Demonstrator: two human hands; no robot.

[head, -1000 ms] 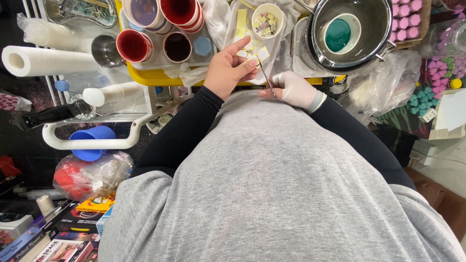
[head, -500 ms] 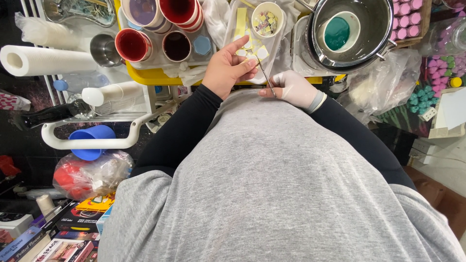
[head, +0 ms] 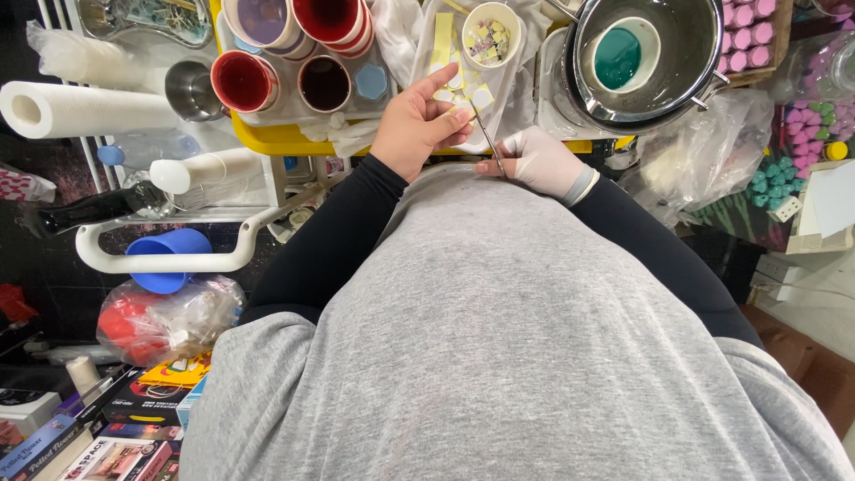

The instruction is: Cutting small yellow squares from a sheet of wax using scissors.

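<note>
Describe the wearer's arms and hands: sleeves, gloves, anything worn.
Both arms are in long, snug black sleeves that end at the wrists, under a loose grey top. The left hand is bare, with no glove, ring or watch showing. The right hand wears a thin white glove with the fingertips cut off, and a grey band circles its wrist next to the black cuff.

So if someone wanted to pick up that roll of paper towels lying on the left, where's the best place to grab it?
Around its middle, from above. The paper towel roll lies on its side, so its long round body faces up and a hand can wrap it there. Its open core end points left, offering little to hold. The metal cup crowds its right end, so stay clear of that.
</note>
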